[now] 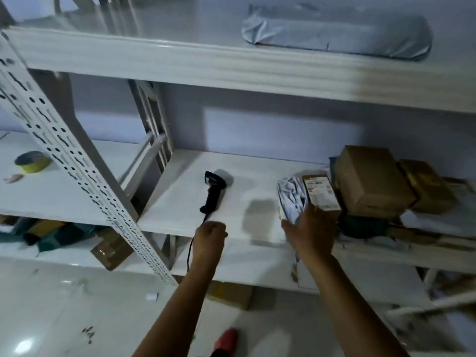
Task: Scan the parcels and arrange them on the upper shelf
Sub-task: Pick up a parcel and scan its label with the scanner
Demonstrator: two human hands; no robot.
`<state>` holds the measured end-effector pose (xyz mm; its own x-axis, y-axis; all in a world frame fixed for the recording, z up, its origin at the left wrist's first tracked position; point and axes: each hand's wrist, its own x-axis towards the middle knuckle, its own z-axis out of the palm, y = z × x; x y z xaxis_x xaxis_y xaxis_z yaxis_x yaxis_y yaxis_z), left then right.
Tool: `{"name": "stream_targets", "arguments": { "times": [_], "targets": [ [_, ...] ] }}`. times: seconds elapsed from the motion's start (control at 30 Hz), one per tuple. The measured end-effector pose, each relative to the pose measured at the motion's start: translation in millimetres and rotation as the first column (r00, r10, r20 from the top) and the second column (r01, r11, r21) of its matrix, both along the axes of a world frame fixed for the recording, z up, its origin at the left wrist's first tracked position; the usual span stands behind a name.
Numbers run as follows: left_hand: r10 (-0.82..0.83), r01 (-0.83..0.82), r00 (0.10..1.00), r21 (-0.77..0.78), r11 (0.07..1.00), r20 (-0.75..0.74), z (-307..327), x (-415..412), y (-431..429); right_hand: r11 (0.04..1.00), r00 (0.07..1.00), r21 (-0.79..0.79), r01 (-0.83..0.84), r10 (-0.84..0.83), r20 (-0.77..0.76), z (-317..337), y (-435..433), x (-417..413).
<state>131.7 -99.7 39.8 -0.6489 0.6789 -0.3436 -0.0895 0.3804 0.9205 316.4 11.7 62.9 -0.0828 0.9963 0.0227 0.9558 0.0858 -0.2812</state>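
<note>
A black handheld scanner lies on the white middle shelf, its cable running off the front edge. My left hand hovers just below the scanner's handle with fingers curled, holding nothing I can see. My right hand grips a white crumpled poly parcel together with a small box carrying a shipping label, at the shelf's right part. On the upper shelf lies a long grey poly-bag parcel.
Brown cardboard boxes and more parcels are piled at the right of the middle shelf. A perforated upright post stands at left. A yellow tape roll sits on the left shelf. Boxes and bags lie on the lower shelf and floor.
</note>
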Motion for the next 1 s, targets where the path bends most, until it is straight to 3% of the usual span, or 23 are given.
{"name": "stream_targets", "arguments": {
  "times": [0.07,0.13,0.3,0.47,0.57,0.67,0.83,0.93,1.0],
  "targets": [
    [-0.033,0.051,0.991,-0.132,0.99,0.132,-31.1,-12.6,-9.7,0.996,0.998,-0.074,0.048,-0.05,-0.025,-29.6,-2.4,0.5],
    [-0.018,0.043,0.99,-0.179,0.983,0.142,-46.0,-32.1,-8.4,0.992,0.994,-0.087,0.093,-0.098,-0.05,-51.2,-1.6,-3.9],
    [0.073,-0.05,0.982,-0.129,0.99,0.173,-44.8,-67.6,39.9,0.98,0.963,-0.074,0.185,-0.195,-0.186,-79.2,11.3,-33.8],
    [0.127,-0.117,0.986,-0.091,0.989,0.111,-65.1,-82.4,91.4,0.965,0.937,-0.102,0.241,-0.259,-0.236,-98.0,12.9,-54.9],
    [0.132,-0.136,0.991,-0.201,0.97,-0.033,-82.6,-91.7,109.2,0.97,0.939,-0.017,0.241,-0.238,-0.247,-101.1,21.5,-58.3],
    [0.062,-0.142,0.968,-0.327,0.934,-0.242,-93.0,-102.5,124.4,0.976,0.945,0.05,0.213,-0.193,-0.265,-100.6,32.0,-62.7],
    [-0.234,0.075,0.93,-0.477,0.876,-0.282,-109.9,-118.5,145.6,0.979,0.958,0.084,0.184,-0.16,-0.239,-101.8,36.1,-78.4],
    [-0.348,0.083,0.853,-0.558,0.826,-0.389,-115.1,-120.9,150.3,0.975,0.919,0.072,0.211,-0.172,-0.355,-105.7,37.4,-83.1],
    [-0.37,0.116,0.861,-0.573,0.811,-0.349,-111.9,-123.5,155.1,0.964,0.827,0.01,0.265,-0.221,-0.517,-105.0,39.4,-83.0]
  ]
}}
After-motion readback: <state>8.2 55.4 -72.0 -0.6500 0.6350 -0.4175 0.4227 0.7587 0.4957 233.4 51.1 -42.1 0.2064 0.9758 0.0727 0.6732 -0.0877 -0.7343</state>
